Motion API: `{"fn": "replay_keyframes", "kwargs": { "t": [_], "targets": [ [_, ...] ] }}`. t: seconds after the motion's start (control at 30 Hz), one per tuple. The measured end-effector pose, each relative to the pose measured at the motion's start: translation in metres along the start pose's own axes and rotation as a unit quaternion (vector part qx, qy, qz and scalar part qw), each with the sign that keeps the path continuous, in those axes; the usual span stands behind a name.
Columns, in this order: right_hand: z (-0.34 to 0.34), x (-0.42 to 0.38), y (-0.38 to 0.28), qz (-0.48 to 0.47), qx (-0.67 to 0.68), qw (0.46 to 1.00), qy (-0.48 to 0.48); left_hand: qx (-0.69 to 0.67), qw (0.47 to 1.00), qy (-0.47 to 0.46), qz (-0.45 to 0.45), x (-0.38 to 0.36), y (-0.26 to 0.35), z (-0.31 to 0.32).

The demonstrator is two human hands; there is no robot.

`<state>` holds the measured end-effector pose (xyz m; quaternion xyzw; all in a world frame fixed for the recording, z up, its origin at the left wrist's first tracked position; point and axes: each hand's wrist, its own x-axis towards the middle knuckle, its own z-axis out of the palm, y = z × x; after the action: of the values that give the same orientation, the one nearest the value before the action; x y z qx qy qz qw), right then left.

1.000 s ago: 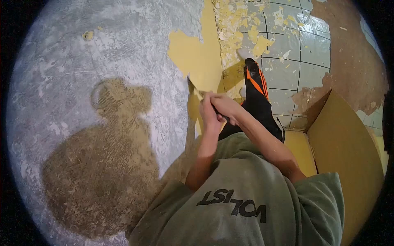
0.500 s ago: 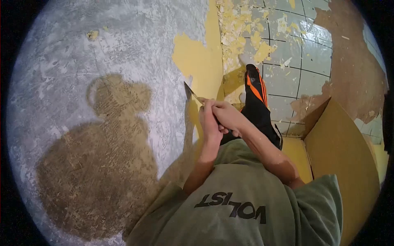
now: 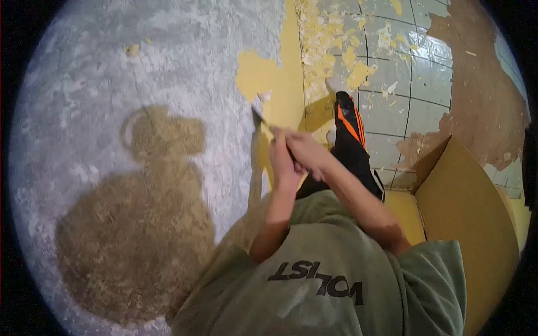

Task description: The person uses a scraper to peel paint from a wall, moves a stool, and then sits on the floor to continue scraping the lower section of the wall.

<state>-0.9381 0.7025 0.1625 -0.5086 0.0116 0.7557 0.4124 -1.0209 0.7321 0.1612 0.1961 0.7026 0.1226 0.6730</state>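
Observation:
Both hands are closed together around the handle of a scraper (image 3: 258, 119). My left hand (image 3: 284, 161) is wrapped round it on the left, and my right hand (image 3: 307, 150) overlaps from the right; most of the handle is hidden. The dark blade points up and left against the wall, at the lower left border of a yellow paint patch (image 3: 260, 73). Just above the blade, a small pale flake (image 3: 263, 97) lifts from the paint edge. Bare grey wall (image 3: 168, 67) spreads to the left, with my shadow on it.
Yellow paint flakes (image 3: 358, 73) litter the grey tiled floor (image 3: 428, 84) along the wall's foot. My leg (image 3: 353, 134) in black and orange trousers stands there. A cardboard sheet (image 3: 471, 196) rises at right, beside brown covering (image 3: 476, 84) on the tiles.
The blade and both hands have shifted slightly, and the hands are now a little blurred. A pale flake and a lifted yellow strip now show around the blade.

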Motion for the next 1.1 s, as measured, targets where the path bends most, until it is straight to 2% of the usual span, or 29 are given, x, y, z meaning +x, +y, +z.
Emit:
{"fn": "replay_keyframes", "kwargs": {
  "t": [0.03,0.07,0.17,0.23,0.3,0.33,0.37,0.43,0.5,0.57,0.6,0.63,0.7,0.73,0.77,0.83,0.87,0.97,1.0,1.03,1.1],
  "targets": [
    [-0.003,-0.002,-0.005,0.005,0.005,1.000,-0.016,-0.013,0.999,0.009,0.050,0.001,0.000,0.009],
    [0.000,0.018,0.014,-0.026,-0.052,0.998,-0.024,-0.055,0.996,0.040,0.061,-0.001,0.005,0.013],
    [-0.002,0.019,-0.031,0.034,-0.035,0.999,0.004,-0.011,0.999,0.012,0.034,0.034,0.015,0.001],
    [-0.002,0.010,-0.017,0.023,-0.005,1.000,0.012,-0.012,0.998,0.037,0.048,0.016,0.009,0.009],
    [-0.002,0.009,-0.005,-0.068,0.033,0.997,-0.001,-0.021,0.997,-0.006,0.069,0.010,0.003,0.013],
    [0.000,0.021,-0.001,-0.059,-0.010,0.998,-0.023,-0.072,0.989,0.043,0.122,0.021,0.000,0.015],
    [0.002,0.024,0.005,-0.053,-0.004,0.998,-0.024,-0.068,0.990,0.047,0.117,0.026,0.004,0.009],
    [0.001,0.023,-0.013,-0.015,-0.028,0.999,-0.016,-0.009,0.998,-0.001,0.061,0.031,0.026,0.009],
    [0.000,0.020,-0.021,-0.005,-0.037,0.999,-0.005,0.017,0.998,0.013,0.051,0.018,0.018,0.016],
    [0.004,0.007,-0.012,-0.118,-0.009,0.993,0.004,-0.137,0.973,0.073,0.169,0.021,0.003,0.025],
    [0.004,0.010,-0.020,-0.079,-0.010,0.997,-0.014,-0.067,0.991,0.014,0.115,0.011,0.019,0.020],
    [0.002,0.015,-0.029,-0.074,-0.009,0.997,-0.015,-0.066,0.992,0.018,0.110,0.015,0.026,0.014],
    [-0.008,0.026,-0.053,0.023,-0.089,0.996,0.003,0.008,0.999,-0.001,0.044,0.035,0.040,0.021],
    [-0.005,0.029,-0.041,-0.031,-0.007,0.999,-0.001,0.005,0.998,-0.007,0.067,0.027,0.038,0.027],
    [-0.004,0.020,-0.032,-0.031,-0.004,1.000,-0.001,0.007,0.998,-0.006,0.067,0.022,0.027,0.027],
    [-0.003,0.004,-0.028,-0.078,0.017,0.996,-0.025,-0.110,0.977,0.026,0.178,0.010,0.025,0.043],
    [-0.001,0.010,-0.032,-0.082,-0.028,0.996,-0.009,-0.053,0.995,0.006,0.082,0.003,0.039,0.033],
    [-0.002,0.028,-0.047,-0.019,-0.048,0.999,0.003,0.004,0.998,-0.013,0.055,0.031,0.041,0.019],
    [-0.002,0.024,-0.040,-0.081,-0.050,0.995,0.012,-0.018,0.997,-0.005,0.079,0.019,0.038,0.024],
    [0.002,0.023,-0.035,-0.081,-0.045,0.996,0.012,-0.014,0.997,-0.005,0.078,0.013,0.031,0.024],
    [0.003,0.028,-0.034,-0.078,-0.018,0.996,0.028,-0.084,0.982,0.001,0.168,0.014,0.024,0.027]
  ]
}}
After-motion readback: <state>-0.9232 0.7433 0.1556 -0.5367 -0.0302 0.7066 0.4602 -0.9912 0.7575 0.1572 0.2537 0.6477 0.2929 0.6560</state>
